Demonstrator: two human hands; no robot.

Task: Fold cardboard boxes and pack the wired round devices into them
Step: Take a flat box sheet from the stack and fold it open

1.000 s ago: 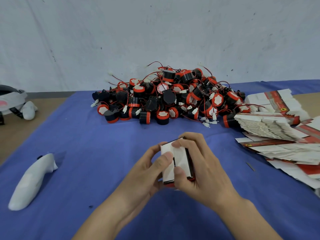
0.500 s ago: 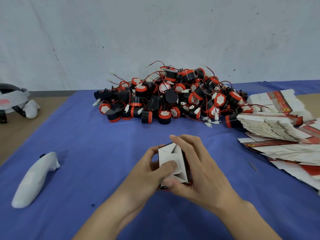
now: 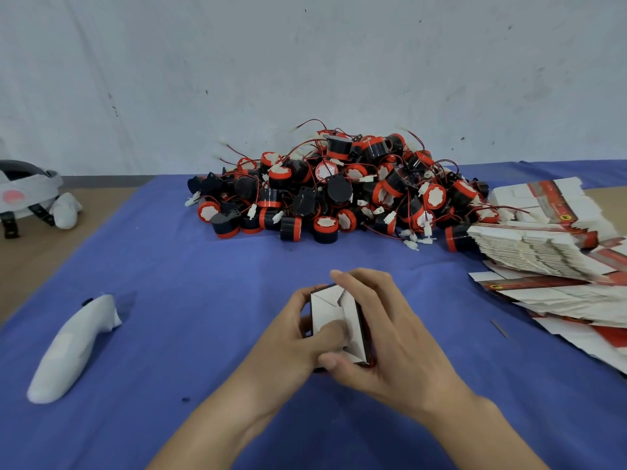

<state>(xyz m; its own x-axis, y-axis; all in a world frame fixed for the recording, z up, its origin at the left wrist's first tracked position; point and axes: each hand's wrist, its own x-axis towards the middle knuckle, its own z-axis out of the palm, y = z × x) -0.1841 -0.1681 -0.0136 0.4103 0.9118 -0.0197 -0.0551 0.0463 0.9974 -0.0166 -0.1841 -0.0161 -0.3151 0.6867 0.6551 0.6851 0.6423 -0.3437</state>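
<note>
Head view: left hand and right hand clasp a half-folded box, just before the device pile. Flap-closing seems underway; next, tuck the flaps flat.

The cardboard box shows white end flaps folded in, well apart from heaped black-and-red wired devices.

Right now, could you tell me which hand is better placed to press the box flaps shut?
Left, probably: the left hand has its thumb on the box flaps, while the right hand grips its sides.
</note>
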